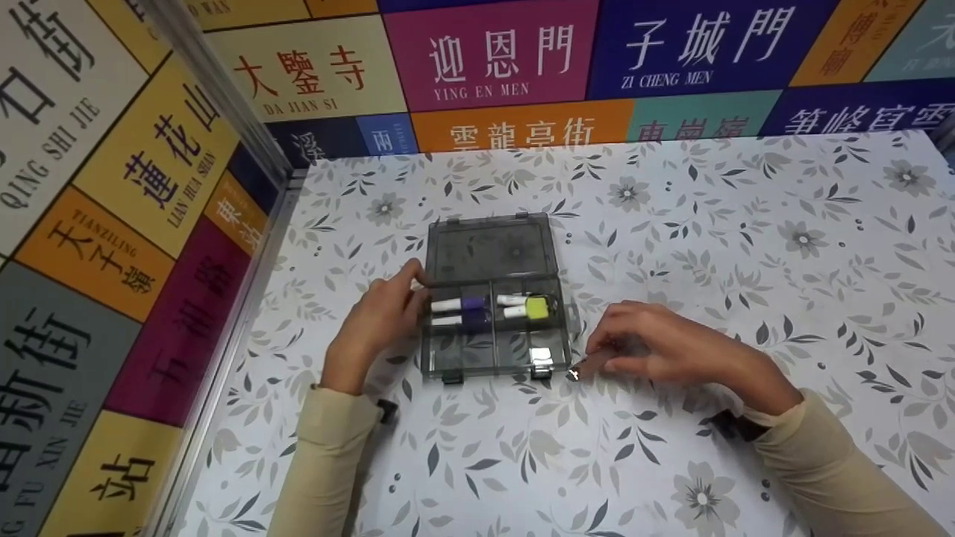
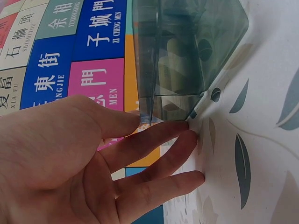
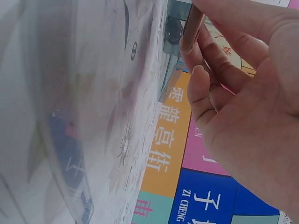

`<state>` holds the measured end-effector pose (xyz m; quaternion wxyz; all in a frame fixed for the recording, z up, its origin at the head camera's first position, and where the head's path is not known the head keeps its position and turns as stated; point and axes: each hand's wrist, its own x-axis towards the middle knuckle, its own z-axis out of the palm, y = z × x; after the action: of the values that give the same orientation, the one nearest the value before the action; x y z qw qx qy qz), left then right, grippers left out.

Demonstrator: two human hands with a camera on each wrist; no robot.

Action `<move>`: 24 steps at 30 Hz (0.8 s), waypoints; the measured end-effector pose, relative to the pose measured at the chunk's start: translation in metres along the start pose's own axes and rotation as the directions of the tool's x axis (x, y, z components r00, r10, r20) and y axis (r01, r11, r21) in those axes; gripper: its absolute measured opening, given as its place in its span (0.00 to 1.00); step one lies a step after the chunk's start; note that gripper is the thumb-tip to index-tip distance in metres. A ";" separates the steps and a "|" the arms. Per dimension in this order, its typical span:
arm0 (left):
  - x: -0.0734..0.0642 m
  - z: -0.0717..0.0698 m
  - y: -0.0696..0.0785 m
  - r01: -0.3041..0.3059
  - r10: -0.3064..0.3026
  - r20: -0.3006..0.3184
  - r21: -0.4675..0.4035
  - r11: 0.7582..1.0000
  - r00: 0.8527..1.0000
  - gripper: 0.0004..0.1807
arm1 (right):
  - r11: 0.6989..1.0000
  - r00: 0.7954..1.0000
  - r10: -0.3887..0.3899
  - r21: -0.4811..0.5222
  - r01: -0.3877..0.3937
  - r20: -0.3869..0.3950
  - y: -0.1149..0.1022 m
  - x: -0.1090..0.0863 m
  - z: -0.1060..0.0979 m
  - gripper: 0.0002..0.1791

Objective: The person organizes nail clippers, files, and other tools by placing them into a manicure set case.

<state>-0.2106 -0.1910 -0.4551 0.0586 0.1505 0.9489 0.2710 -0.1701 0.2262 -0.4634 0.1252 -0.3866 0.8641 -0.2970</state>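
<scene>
Brown object [image 1: 590, 363], indistinct in right hand [image 1: 656, 343]

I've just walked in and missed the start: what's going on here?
A person's left hand touches the left side of an open, tinted compartment box. Their right hand holds a thin brown item just outside its near right corner. White-and-purple pieces and a white-and-yellow piece lie in the far compartments; the lid is folded back.

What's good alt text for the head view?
An open, transparent grey box holding white, purple and yellow things sits on a floral surface; the left hand touches its side, the right hand pinches a small brownish item.
</scene>
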 end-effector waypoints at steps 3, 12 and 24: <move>-0.001 0.000 0.000 -0.002 0.002 -0.004 0.003 1.000 1.000 0.09 | 1.000 1.000 -0.003 0.024 0.003 0.003 -0.002 0.001 0.001 0.13; 0.000 0.001 -0.001 0.024 -0.024 0.013 0.004 1.000 1.000 0.09 | 0.999 0.999 -0.035 0.029 0.036 -0.041 -0.012 0.006 0.006 0.15; 0.001 0.001 -0.001 0.026 -0.026 0.011 0.005 1.000 1.000 0.10 | 0.999 0.996 0.013 0.052 -0.008 -0.090 -0.027 0.011 0.009 0.13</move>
<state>-0.2111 -0.1909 -0.4560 0.0668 0.1399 0.9511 0.2671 -0.1579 0.1999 -0.4541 0.0975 -0.3648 0.8629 -0.3359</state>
